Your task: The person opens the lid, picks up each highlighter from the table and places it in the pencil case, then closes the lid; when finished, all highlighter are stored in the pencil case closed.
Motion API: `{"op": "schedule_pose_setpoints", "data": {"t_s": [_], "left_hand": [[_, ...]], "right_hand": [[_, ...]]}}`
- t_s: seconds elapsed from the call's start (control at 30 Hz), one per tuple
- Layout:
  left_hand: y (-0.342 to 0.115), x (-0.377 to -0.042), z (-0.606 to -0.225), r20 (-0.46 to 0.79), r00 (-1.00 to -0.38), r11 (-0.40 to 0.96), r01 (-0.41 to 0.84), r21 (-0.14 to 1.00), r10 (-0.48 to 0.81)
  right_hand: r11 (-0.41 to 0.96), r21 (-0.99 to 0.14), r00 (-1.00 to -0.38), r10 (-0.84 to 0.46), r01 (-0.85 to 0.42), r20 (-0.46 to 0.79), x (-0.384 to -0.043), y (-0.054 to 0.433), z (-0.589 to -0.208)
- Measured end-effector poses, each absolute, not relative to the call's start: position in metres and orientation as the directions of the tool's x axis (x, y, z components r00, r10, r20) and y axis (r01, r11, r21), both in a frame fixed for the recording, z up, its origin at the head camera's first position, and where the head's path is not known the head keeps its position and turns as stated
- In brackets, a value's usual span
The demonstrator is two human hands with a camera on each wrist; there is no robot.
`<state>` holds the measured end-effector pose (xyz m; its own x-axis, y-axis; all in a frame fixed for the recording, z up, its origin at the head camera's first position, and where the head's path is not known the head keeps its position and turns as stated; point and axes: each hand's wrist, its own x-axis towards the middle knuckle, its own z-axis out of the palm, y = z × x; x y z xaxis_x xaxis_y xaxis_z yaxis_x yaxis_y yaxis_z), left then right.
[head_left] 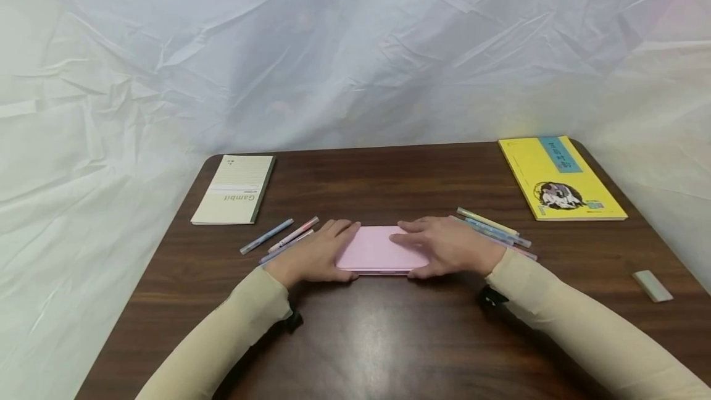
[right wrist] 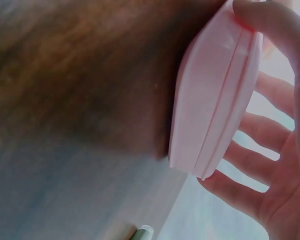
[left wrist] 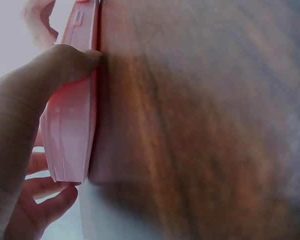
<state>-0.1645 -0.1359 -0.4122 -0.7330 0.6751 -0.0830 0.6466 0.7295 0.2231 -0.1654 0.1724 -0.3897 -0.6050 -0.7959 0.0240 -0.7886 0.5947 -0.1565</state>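
A closed pink plastic pencil case [head_left: 382, 247] lies flat at the middle of the dark wooden table. My left hand [head_left: 318, 253] grips its left end, thumb at the near side and fingers along the far edge. At the right end my right hand [head_left: 452, 245] holds it the same way, with the index finger over the lid. The left wrist view shows a small latch on the near side of the case [left wrist: 72, 125]. In the right wrist view the seam of the lid runs along the case [right wrist: 210, 105], close over the tabletop.
Several pens [head_left: 291, 236] lie beyond my left hand, and several more pens [head_left: 494, 228] by my right wrist. A white notebook [head_left: 233, 190] sits at the back left, a yellow book [head_left: 561, 181] at the back right. An eraser [head_left: 652, 286] is near the right edge.
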Motion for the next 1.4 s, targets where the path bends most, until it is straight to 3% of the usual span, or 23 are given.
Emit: {"op": "schedule_pose_setpoints", "data": {"t_s": [0.5,0.7,0.83,1.4], "left_hand": [[-0.135,-0.164,-0.41,-0.086,-0.722,0.711,0.641,0.288,0.686],[-0.136,-0.166,-0.41,-0.041,-0.713,0.68,0.649,0.342,0.7],[-0.139,-0.166,-0.411,-0.074,-0.744,0.71,0.598,0.373,0.665],[-0.142,-0.161,-0.41,-0.046,-0.771,0.692,0.541,0.477,0.635]], "right_hand": [[0.564,-0.16,-0.578,-0.814,-0.81,0.053,-0.175,0.171,-0.387],[0.545,-0.284,-0.585,-0.808,-0.789,0.073,-0.182,0.177,-0.379],[0.539,-0.347,-0.585,-0.81,-0.767,0.033,-0.186,0.178,-0.377],[0.503,-0.432,-0.582,-0.811,-0.749,0.065,-0.191,0.184,-0.379]]}}
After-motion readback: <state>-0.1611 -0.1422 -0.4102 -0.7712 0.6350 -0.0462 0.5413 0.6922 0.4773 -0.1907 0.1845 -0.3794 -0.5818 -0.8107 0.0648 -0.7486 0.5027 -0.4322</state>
